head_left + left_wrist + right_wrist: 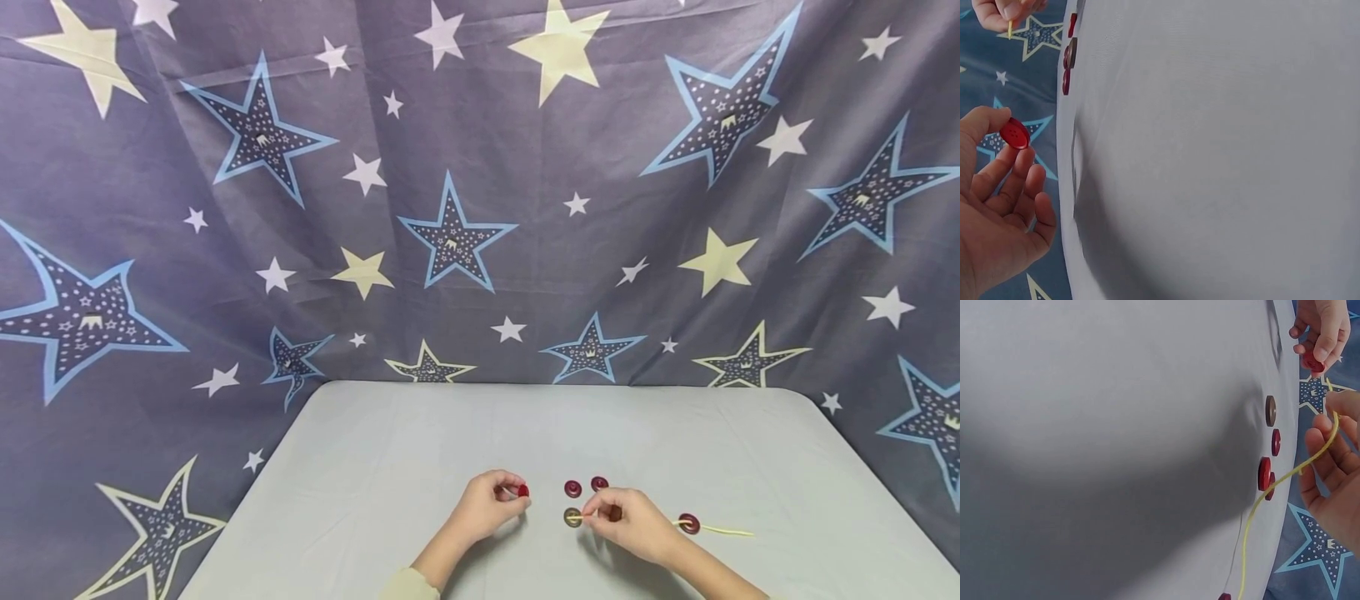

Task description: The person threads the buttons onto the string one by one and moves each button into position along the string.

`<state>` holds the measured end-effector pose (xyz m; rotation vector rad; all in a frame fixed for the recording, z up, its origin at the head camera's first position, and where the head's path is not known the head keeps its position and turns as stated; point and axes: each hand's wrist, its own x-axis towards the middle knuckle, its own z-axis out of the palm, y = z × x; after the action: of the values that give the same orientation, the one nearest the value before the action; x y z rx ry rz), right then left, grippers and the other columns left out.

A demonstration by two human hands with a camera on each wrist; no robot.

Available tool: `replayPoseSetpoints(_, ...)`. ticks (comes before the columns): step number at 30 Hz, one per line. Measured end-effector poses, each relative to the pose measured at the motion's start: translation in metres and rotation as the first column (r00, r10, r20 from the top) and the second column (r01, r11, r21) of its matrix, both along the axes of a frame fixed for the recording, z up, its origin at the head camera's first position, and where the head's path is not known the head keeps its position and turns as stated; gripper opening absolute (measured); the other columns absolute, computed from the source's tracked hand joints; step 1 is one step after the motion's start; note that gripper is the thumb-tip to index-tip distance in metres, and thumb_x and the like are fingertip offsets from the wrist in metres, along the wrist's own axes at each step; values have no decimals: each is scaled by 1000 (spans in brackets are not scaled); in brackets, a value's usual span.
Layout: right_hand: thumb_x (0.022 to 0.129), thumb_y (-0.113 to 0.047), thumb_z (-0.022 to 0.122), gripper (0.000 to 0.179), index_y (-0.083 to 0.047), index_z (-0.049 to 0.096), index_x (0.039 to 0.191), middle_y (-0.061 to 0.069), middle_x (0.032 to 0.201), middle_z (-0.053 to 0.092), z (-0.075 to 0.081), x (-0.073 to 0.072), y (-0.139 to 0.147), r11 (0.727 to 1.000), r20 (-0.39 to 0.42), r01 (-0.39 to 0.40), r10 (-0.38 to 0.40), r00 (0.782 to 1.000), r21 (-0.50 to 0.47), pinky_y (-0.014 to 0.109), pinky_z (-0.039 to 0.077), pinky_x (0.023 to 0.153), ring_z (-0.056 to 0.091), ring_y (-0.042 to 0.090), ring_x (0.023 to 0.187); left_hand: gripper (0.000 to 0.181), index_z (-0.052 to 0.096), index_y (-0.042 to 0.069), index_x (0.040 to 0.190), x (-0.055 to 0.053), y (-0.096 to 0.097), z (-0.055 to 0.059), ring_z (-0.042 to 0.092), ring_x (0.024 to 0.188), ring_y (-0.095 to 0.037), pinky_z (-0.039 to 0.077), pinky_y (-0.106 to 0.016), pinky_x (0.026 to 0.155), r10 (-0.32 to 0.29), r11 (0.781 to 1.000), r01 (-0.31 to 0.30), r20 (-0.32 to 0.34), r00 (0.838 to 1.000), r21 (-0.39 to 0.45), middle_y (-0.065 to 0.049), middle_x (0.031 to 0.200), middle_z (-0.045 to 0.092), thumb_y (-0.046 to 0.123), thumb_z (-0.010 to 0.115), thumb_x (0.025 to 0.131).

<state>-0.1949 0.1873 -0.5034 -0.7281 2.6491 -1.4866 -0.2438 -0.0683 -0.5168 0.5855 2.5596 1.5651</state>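
Between thumb and fingertips, my left hand point(483, 507) pinches a red button point(1015, 134), raised above the table; small holes show in its face. To its right, my right hand point(633, 523) pinches a yellow cord point(1307, 461) near one end, and a short tip sticks out toward the red button. The cord trails down behind the hand to a dark red button point(689, 523) lying on the table, and its tail point(726, 531) extends past that button. The cord tip and the red button are apart.
A brown button point(572, 517) lies under the cord tip in the head view. Two dark red buttons, one left point(573, 489) and one right point(599, 482), lie just beyond. Another red button point(1264, 474) is partly hidden by my right hand in the head view. A star-printed cloth point(480, 250) hangs behind the pale table point(420, 433).
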Motion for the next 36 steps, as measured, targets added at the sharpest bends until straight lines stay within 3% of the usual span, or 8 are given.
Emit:
replayPoseSetpoints(22,84,-14,67,5,-9,68,84,-9,64,54,6,-1,-3,997,-61,79,-78,995,18,19,42,50,45,-6,57,30,67,5,103,4,0,5,57,78,-4,45,-20,66,-51,998,50,64,997,26,-2,94,69,22,72,79)
replayPoseSetpoints(28,84,-14,67,6,-8,68,85,-9,63,53,6,-1,-4,995,-68,97,-95,993,21,18,41,50,44,-6,57,29,68,5,102,3,2,5,57,78,-3,44,-21,69,-67,998,66,48,997,20,-2,94,69,21,72,79)
replayPoseSetpoints(36,84,-16,68,6,-10,68,84,-10,64,53,7,-1,-5,993,-56,116,-114,992,31,19,42,50,45,-5,57,31,68,3,103,4,5,7,57,77,-2,44,-20,65,-96,994,90,79,992,69,-4,94,70,21,72,78)
